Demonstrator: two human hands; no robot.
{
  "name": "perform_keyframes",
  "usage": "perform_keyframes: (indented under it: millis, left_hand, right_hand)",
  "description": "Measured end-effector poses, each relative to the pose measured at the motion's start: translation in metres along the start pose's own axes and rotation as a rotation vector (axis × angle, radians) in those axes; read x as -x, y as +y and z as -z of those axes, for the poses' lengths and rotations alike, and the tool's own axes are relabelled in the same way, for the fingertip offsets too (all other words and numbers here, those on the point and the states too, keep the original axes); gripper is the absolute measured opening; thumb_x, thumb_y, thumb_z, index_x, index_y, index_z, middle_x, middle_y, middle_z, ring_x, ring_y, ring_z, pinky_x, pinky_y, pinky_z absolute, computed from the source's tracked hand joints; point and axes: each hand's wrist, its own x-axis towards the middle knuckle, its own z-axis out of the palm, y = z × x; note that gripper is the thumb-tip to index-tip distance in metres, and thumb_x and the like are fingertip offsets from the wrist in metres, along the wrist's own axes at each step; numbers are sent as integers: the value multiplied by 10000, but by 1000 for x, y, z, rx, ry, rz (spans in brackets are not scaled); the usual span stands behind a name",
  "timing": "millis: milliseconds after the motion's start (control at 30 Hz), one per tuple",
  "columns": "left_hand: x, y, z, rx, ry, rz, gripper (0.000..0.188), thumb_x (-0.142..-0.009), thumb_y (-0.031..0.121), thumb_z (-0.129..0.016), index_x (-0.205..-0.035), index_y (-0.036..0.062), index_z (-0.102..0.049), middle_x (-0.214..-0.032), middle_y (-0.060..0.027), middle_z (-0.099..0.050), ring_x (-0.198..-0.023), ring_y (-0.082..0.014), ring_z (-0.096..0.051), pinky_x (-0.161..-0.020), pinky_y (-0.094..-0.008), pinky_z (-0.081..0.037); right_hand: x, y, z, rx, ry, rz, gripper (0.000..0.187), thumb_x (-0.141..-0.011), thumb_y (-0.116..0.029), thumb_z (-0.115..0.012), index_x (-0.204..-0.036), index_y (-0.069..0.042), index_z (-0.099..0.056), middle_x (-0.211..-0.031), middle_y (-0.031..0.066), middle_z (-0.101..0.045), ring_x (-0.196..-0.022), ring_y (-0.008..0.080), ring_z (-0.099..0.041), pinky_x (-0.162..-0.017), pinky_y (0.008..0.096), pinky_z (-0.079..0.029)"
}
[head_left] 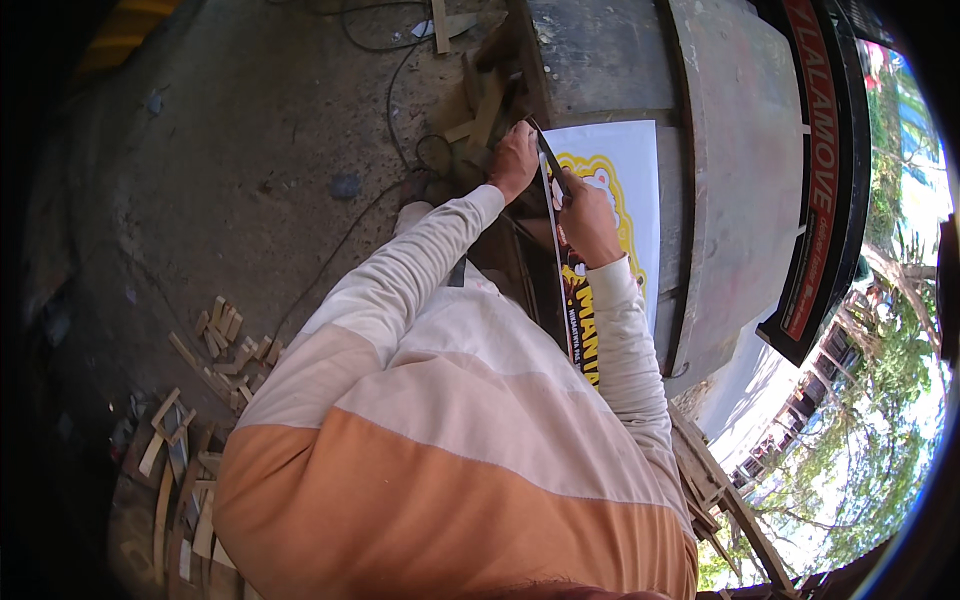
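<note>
A white printed sheet (pixel 641 150) with a yellow and black cartoon design lies on the dark worktop, its left side along the worktop's edge. My right hand (pixel 590 222) is over the sheet, closed on the lower end of a dark, narrow bar (pixel 551 161) that slants up to the left. The bar's exact kind does not show. At the sheet's far left corner my left hand (pixel 515 160) is closed, its fingertips at the edge near the bar's upper end. What it pinches, if anything, is hidden.
The worktop (pixel 610 70) extends beyond the sheet. A black sign with red lettering (pixel 815 180) stands at the right. Wood offcuts (pixel 225 335) litter the floor at lower left; a dark cable (pixel 345 235) crosses it. Wood pieces (pixel 485 110) lie beside the worktop.
</note>
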Motion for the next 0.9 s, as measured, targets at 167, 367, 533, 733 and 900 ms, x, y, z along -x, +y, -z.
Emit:
perform_keyframes:
  millis: [167,367,533,733,900]
  left_hand:
    - [6,-20,-15,205,17,384,201,-963,170,-599,-886,-15,-604,-822,-218,-675,-764,-398,-667,-694,-479,-508]
    - [7,-17,-16,514,35,587,214,-968,173,-607,-880,-19,-641,-726,-115,-687,-588,-185,-671,-537,-341,-521]
    - [4,-7,-6,588,-62,723,192,-996,158,-560,-929,-5,-637,-750,-84,-694,-580,-157,-663,-527,-292,-499]
    - [6,-8,-6,698,-91,779,198,-1021,163,-514,-941,13,-615,-775,-79,-703,-611,-160,-672,-550,-288,-482]
    - [8,-16,-11,630,-76,720,208,-1023,182,-515,-933,23,-615,-776,-70,-701,-626,-156,-673,-573,-293,-475]
  right_hand:
    - [0,2,10,36,8,22,415,-811,16,-568,-1221,-17,-627,-830,258,-669,-804,441,-661,-700,515,-512]
    - [-1,15,9,86,1,90,467,-809,21,-566,-1265,-56,-632,-842,249,-666,-815,429,-664,-708,504,-510]
    - [-3,13,16,86,-24,132,474,-808,35,-560,-1266,-60,-638,-870,258,-677,-834,428,-662,-719,503,-509]
    - [-7,10,24,75,-98,113,406,-850,32,-572,-1248,-4,-645,-934,293,-672,-858,465,-658,-770,495,-519]
    - [-12,8,28,87,-133,111,400,-847,24,-560,-1234,-10,-652,-886,285,-673,-810,441,-669,-733,501,-516]
